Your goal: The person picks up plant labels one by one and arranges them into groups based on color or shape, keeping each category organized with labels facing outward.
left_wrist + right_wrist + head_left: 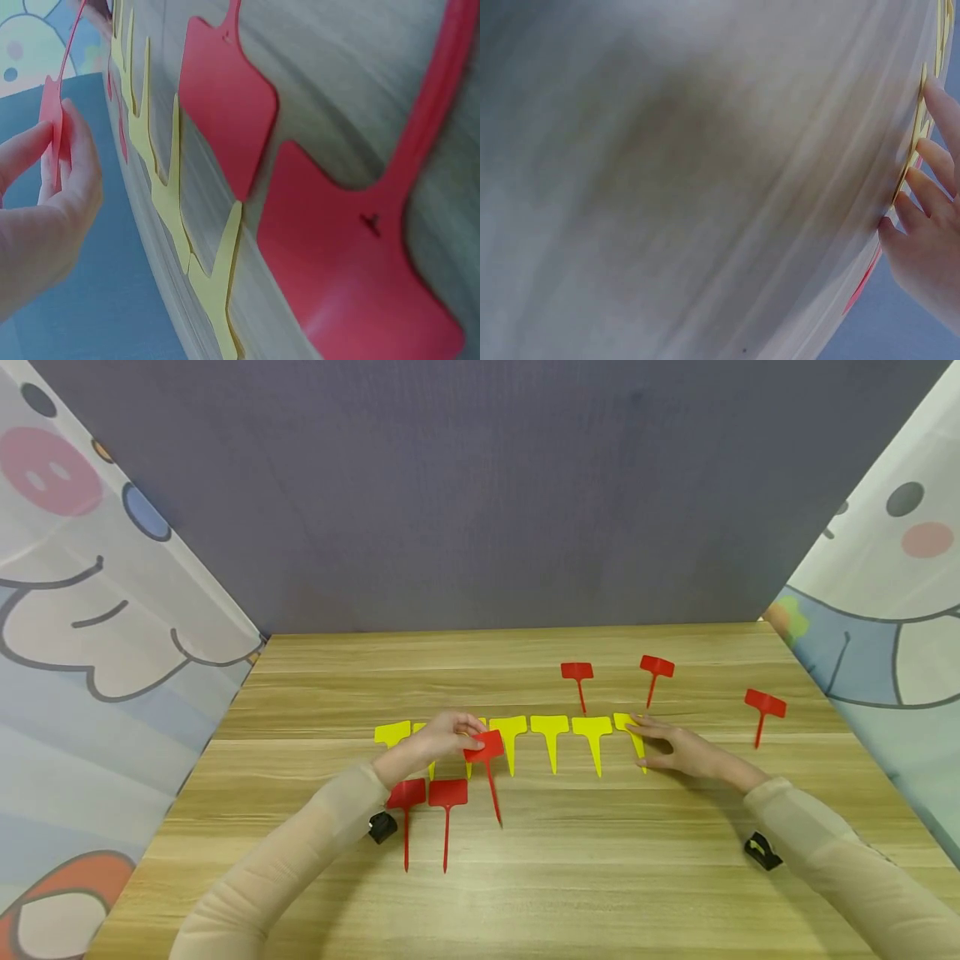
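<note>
My left hand [442, 739] pinches a red T-shaped plant label [487, 746] by its head between thumb and fingers. Its thin stake slants down over the row of yellow plant labels [550, 725]; the left wrist view shows this label [51, 120] raised off the tabletop. At the row's right end, my right hand [686, 753] has its spread fingers resting on the last yellow label [625, 721], partly covering it. Two red labels, one [407, 792] beside the other [447, 792], lie side by side below the row's left part. My left hand and forearm hide parts of the left yellow labels.
Beyond the row lie red labels, one at the middle [577, 671] and one farther right [657, 666]. Another red label [765, 702] lies at the right. A dark partition [495, 510] closes off the wooden table's [570, 893] back. Printed curtains [52, 710] hang at both sides.
</note>
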Demonstrator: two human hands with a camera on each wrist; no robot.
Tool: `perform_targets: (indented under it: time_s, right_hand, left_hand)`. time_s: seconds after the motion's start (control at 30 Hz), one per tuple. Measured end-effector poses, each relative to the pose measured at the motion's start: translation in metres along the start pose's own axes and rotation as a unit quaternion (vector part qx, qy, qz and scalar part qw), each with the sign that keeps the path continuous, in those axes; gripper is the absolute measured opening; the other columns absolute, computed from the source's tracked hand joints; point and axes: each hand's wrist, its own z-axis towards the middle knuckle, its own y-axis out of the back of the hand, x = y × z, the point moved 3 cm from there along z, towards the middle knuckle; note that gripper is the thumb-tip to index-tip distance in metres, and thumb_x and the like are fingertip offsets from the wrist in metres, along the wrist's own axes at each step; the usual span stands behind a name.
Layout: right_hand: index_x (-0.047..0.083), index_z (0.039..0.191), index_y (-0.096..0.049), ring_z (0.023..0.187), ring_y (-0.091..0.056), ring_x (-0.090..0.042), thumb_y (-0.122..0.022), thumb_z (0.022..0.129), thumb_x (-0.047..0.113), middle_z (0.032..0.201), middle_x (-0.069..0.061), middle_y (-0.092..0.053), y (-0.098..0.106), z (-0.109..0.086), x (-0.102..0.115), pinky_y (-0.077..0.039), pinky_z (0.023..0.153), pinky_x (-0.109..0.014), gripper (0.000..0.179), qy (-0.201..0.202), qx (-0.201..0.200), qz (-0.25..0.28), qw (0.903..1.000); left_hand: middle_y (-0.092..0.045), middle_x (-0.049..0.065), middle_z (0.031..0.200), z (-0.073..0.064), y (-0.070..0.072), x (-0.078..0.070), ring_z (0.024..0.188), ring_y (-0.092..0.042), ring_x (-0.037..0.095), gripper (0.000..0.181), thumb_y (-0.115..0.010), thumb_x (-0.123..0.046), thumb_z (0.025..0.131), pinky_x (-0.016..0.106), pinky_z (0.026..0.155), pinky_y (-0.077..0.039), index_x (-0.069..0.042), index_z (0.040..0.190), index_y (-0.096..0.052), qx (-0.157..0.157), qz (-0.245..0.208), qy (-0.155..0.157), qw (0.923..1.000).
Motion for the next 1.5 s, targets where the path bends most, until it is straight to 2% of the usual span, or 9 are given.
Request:
perform_targets:
  time_s: [0.3,0.53,0.83,1.07,1.27,1.5]
  right_hand:
    - [-0.005,0.129,-0.040,0.124,-0.020,-0.048,-0.066,0.078,0.026,0.137,-0.027,-0.026,0.000,0.000,0.000,-0.023,0.094,-0.061,0.065,-0.002,0.001,0.011,0.9999]
    - [-0.004,0.129,-0.040,0.125,-0.020,-0.046,-0.067,0.077,0.025,0.138,-0.025,-0.027,0.000,0.000,-0.002,-0.022,0.095,-0.060,0.065,-0.009,-0.001,0.006,0.9999]
    - [-0.003,0.130,-0.040,0.125,-0.019,-0.046,-0.067,0.078,0.025,0.139,-0.025,-0.026,0.000,0.000,0.000,-0.022,0.096,-0.060,0.065,-0.017,0.003,0.008,0.9998]
    - [-0.004,0.129,-0.041,0.124,-0.021,-0.047,-0.066,0.078,0.026,0.137,-0.026,-0.027,0.001,0.000,0.002,-0.025,0.094,-0.059,0.064,-0.010,0.001,0.002,0.9999]
    - [-0.003,0.129,-0.042,0.124,-0.022,-0.046,-0.066,0.078,0.027,0.138,-0.026,-0.027,0.002,0.000,0.002,-0.025,0.095,-0.058,0.064,-0.013,0.001,0.002,0.9999]
    - [-0.003,0.130,-0.040,0.125,-0.019,-0.046,-0.065,0.079,0.027,0.138,-0.026,-0.025,0.002,-0.001,0.001,-0.023,0.095,-0.059,0.064,-0.015,0.008,0.007,0.9998]
  left_hand:
    - [-0.058,0.007,0.092,-0.006,-0.007,0.004,0.071,-0.054,0.013,0.021,-0.063,-0.001,0.079,0.027,0.066,-0.050,0.003,0.099,-0.059,0.052,-0.005,-0.001,0.9986]
    - [-0.059,0.006,0.093,-0.007,-0.010,0.006,0.069,-0.055,0.012,0.020,-0.065,-0.003,0.077,0.027,0.065,-0.051,0.003,0.096,-0.059,0.086,0.012,0.001,0.9963]
    - [-0.060,0.003,0.081,-0.009,-0.015,0.004,0.062,-0.056,0.011,0.019,-0.066,-0.001,0.075,0.031,0.063,-0.052,0.004,0.093,-0.060,0.128,0.042,-0.013,0.9909]
    - [-0.059,0.003,0.077,-0.007,-0.019,0.005,0.062,-0.057,0.011,0.017,-0.066,0.001,0.075,0.028,0.062,-0.052,0.004,0.091,-0.061,0.138,0.043,-0.005,0.9896]
    - [-0.058,0.002,0.074,-0.006,-0.021,0.006,0.060,-0.054,0.010,0.016,-0.065,0.001,0.075,0.027,0.059,-0.052,0.004,0.090,-0.061,0.143,0.061,-0.014,0.9877]
    - [-0.057,0.001,0.069,-0.010,-0.027,0.002,0.059,-0.052,0.009,0.011,-0.066,0.001,0.074,0.020,0.055,-0.046,-0.001,0.085,-0.063,0.126,0.130,-0.030,0.9831]
